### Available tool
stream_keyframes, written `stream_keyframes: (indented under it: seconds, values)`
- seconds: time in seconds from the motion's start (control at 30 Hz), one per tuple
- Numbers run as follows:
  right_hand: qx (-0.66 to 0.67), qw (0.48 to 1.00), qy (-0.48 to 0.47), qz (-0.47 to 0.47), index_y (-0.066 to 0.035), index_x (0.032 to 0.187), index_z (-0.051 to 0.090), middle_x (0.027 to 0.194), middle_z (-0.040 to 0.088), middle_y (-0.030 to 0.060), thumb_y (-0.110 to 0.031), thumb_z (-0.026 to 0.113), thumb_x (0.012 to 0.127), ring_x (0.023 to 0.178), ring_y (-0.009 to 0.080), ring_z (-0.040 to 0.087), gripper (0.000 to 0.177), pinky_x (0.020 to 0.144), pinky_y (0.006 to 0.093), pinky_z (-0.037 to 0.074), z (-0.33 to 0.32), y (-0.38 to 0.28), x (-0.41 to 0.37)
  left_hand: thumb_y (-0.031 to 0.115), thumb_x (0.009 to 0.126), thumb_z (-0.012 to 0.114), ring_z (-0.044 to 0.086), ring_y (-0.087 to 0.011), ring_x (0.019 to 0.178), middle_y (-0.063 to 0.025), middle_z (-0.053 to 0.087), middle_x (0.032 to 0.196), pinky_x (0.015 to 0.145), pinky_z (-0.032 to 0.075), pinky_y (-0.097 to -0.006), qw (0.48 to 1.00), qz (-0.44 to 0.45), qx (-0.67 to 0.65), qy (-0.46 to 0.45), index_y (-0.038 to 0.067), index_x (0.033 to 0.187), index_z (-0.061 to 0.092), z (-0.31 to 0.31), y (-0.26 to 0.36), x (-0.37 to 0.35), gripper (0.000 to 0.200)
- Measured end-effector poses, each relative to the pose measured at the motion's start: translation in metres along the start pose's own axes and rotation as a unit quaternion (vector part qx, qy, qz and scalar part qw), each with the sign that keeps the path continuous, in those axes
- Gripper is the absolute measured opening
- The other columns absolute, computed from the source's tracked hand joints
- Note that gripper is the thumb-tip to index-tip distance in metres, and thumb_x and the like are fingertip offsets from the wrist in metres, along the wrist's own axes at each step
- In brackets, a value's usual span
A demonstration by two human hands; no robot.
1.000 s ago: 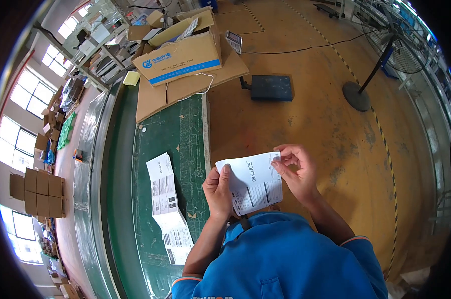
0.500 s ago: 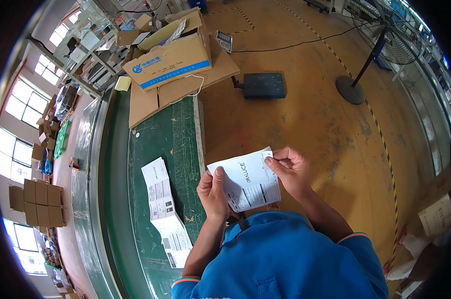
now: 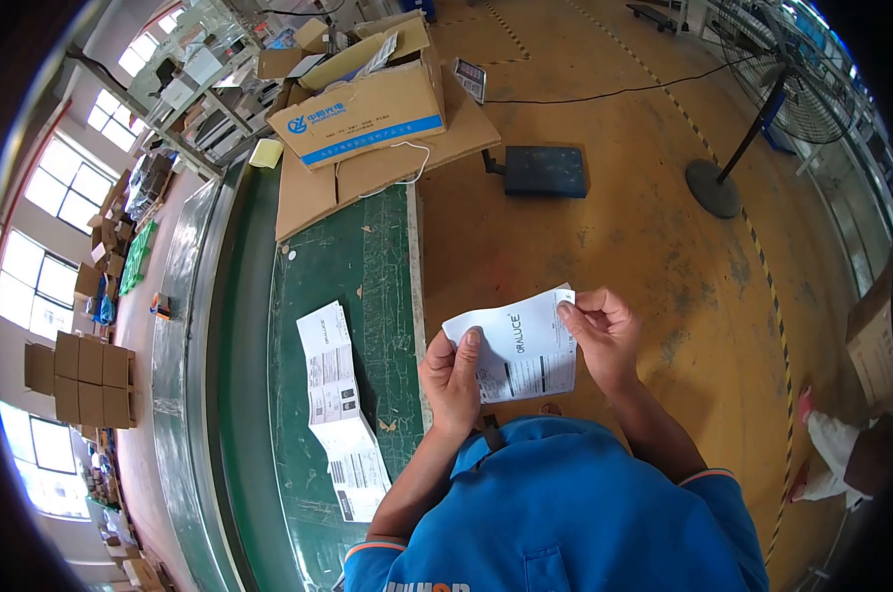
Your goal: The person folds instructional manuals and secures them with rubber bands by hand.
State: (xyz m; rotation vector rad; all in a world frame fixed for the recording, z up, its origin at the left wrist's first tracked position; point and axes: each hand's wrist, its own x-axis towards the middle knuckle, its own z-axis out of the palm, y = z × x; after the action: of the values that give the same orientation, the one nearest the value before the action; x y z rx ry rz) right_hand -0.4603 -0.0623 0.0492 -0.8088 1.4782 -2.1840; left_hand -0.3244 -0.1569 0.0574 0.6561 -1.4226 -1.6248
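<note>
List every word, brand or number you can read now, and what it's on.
"ORALUCE": held leaflet; its fine print is too small.
"中…光电": open carton; second character unclear, smaller lines too small.
Loose leaflet on green table: too small.
Blue shirt: lettering cut off at frame edge.
Right-edge box: blurred.

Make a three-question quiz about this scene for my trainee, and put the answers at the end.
1. True or false: the right hand grips the held paper, but the left hand does not.
2. Which stands on the cardboard?
A) A fan
B) An open box
C) A chair
3. Fill in: the other paper lies on the ____ table.

Key:
1. False; both hands grip it.
2. B
3. green
</note>
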Motion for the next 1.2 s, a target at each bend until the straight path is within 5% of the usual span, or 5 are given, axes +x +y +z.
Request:
stream_keyframes:
  seconds: [0.4, 0.53, 0.7, 0.8, 1.2]
  values:
    - [0.013, 1.0, 0.006, 0.005, 0.0, 0.077, 0.054, 0.076, 0.059, 0.0063, 0.005, 0.06, 0.076, 0.068, 0.0058, 0.054, 0.008, 0.06, 0.0191, 0.045, -0.003, 0.002, -0.001, 0.007, 0.085, 0.053, 0.05, -0.004, 0.072, 0.0001, 0.059, 0.081, 0.066, 0.041, -0.0183, 0.999, -0.037, -0.035, -0.003, 0.001, 0.093, 0.059, 0.002, -0.004, -0.001, 0.011]
    - [0.037, 0.998, -0.01, 0.048, -0.004, 0.088, 0.053, 0.084, 0.058, 0.0053, -0.002, 0.061, 0.076, 0.077, 0.0103, 0.056, 0.015, 0.067, 0.0237, 0.048, -0.005, 0.017, -0.006, 0.006, 0.083, 0.053, 0.047, -0.0036, 0.065, 0.0031, 0.054, 0.071, 0.058, 0.038, -0.0188, 0.982, -0.054, 0.18, 0.01, 0.004, 0.083, 0.059, -0.01, 0.005, -0.001, 0.006]
    - [-0.486, 0.853, -0.02, -0.191, -0.002, 0.117, 0.042, 0.114, 0.047, 0.0153, -0.017, 0.066, 0.066, 0.107, 0.0281, 0.045, 0.058, 0.091, 0.0404, 0.033, -0.012, -0.043, 0.007, 0.007, 0.085, 0.051, 0.049, -0.005, 0.066, 0.0001, 0.058, 0.076, 0.06, 0.04, -0.0196, 0.985, -0.003, 0.147, -0.093, 0.0, 0.085, 0.059, 0.001, -0.014, 0.009, 0.01]
    - [-0.453, 0.865, -0.19, -0.104, -0.005, 0.1, 0.056, 0.093, 0.058, 0.0108, -0.02, 0.065, 0.07, 0.097, 0.0232, 0.053, 0.035, 0.086, 0.0389, 0.035, 0.0, -0.037, -0.003, 0.006, 0.084, 0.052, 0.049, -0.0058, 0.068, -0.0012, 0.059, 0.075, 0.062, 0.042, -0.0211, 0.966, 0.026, 0.17, -0.194, -0.001, 0.087, 0.058, 0.002, -0.021, 0.012, 0.009]
    - [-0.406, 0.907, -0.116, -0.004, -0.006, 0.081, 0.06, 0.07, 0.06, 0.0136, -0.015, 0.062, 0.076, 0.061, 0.0257, 0.06, 0.011, 0.053, 0.0325, 0.046, -0.032, -0.037, -0.012, 0.005, 0.076, 0.06, 0.061, -0.0211, 0.068, -0.013, 0.061, 0.079, 0.062, 0.047, -0.0279, 0.902, 0.103, 0.283, -0.311, 0.0, 0.093, 0.059, 0.033, 0.001, 0.023, 0.017]
